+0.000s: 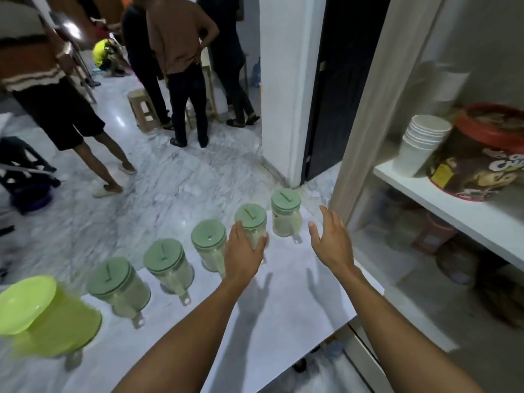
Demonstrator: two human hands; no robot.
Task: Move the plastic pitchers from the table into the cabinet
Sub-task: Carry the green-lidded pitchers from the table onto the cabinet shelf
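Five plastic pitchers with green lids stand in a row along the far edge of the white table (283, 302), handles turned toward me, which I judge makes them easy to take one after another. My left hand (243, 253) is spread against the near side of the second pitcher from the right (251, 222), fingers open and not yet closed round it. My right hand (330, 236) hangs open in the air just right of the end pitcher (285, 212), palm turned inward, holding nothing; I take it as ready for that one, since it stands nearest the cabinet (442, 205). The cabinet stands open at my right, its shelf carrying stacked white cups (422, 143) and a brown tub (479, 154).
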